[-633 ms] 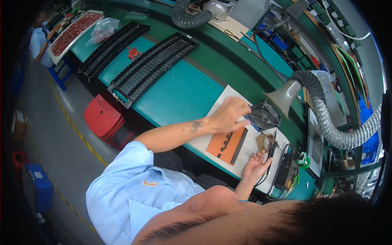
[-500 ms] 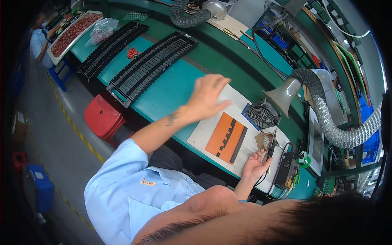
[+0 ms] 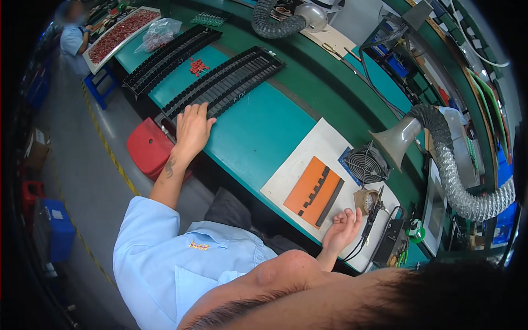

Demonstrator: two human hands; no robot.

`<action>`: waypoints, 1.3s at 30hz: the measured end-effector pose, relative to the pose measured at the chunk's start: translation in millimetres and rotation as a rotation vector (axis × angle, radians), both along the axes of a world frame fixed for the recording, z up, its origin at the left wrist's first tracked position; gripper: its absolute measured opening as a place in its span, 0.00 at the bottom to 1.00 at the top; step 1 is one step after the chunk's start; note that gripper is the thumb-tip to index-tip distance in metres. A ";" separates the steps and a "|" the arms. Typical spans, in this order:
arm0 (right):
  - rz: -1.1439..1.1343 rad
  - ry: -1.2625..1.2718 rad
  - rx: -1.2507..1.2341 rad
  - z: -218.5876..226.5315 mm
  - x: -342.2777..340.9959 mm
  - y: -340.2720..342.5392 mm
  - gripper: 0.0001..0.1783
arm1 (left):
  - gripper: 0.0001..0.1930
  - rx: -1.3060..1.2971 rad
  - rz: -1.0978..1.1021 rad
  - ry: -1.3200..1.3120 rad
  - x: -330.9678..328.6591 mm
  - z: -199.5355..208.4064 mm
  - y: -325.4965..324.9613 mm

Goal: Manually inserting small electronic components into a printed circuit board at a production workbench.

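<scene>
My left hand (image 3: pixel 194 129) reaches over the near end of a long black slotted rack (image 3: pixel 242 77), fingers stretched out and nothing seen in them. Whether the fingertips touch the rack, I cannot tell. My right hand (image 3: pixel 342 231) is palm up with loosely bent fingers, apparently holding nothing. It rests by the lower edge of a white board (image 3: pixel 276 187), near a soldering iron (image 3: pixel 376 211) and a small brown cup (image 3: pixel 363 199). On the board lies an orange plate (image 3: pixel 301 193) with a stepped row of black pieces and a dark strip (image 3: pixel 330 202).
A second black rack (image 3: pixel 173 58) lies farther left, with small red parts (image 3: pixel 198 67) between the racks. A square fan (image 3: pixel 365 165) and a fume hood nozzle (image 3: pixel 395 140) stand beyond the board. A red stool (image 3: pixel 148 146) is beside the bench; a co-worker (image 3: pixel 73 41) is far left.
My left hand has swung left from above the white board to the near end of the black rack. My right hand has moved slightly down and away from the soldering iron.
</scene>
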State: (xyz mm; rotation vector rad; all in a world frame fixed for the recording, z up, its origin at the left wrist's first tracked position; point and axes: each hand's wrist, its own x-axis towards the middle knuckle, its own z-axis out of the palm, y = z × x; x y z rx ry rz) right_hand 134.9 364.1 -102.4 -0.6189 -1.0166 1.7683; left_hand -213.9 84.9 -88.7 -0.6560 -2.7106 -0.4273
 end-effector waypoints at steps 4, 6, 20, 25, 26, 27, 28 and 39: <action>0.026 -0.142 0.176 1.1 -3.9 -10.5 0.18 | 0.28 0.039 -0.053 -0.039 12.2 9.4 -21.5; 0.022 -0.152 0.190 1.1 -5.0 -8.9 0.18 | 0.29 0.081 -0.097 0.030 7.7 22.2 -18.4; 0.015 -0.218 0.243 -3.1 -2.7 -14.5 0.15 | 0.27 -0.182 0.359 -0.015 -199.6 -12.0 -145.3; 0.004 -0.265 0.274 -3.7 2.1 -16.0 0.13 | 0.26 -0.087 0.261 -0.014 -215.4 -23.8 -170.4; -0.018 -0.280 0.279 -2.1 0.9 -17.4 0.13 | 0.26 -0.069 0.251 -0.020 -215.8 -26.8 -170.3; -0.042 -0.291 0.271 -2.7 -0.2 -19.6 0.13 | 0.25 -0.085 0.236 0.010 -219.0 -29.3 -170.8; -0.021 -0.319 0.262 -3.1 0.6 -18.1 0.13 | 0.25 -0.101 0.250 0.015 -221.2 -30.9 -172.8; 0.004 -0.267 0.230 -5.5 -5.2 -12.6 0.16 | 0.22 0.602 -0.370 0.329 4.4 61.6 19.5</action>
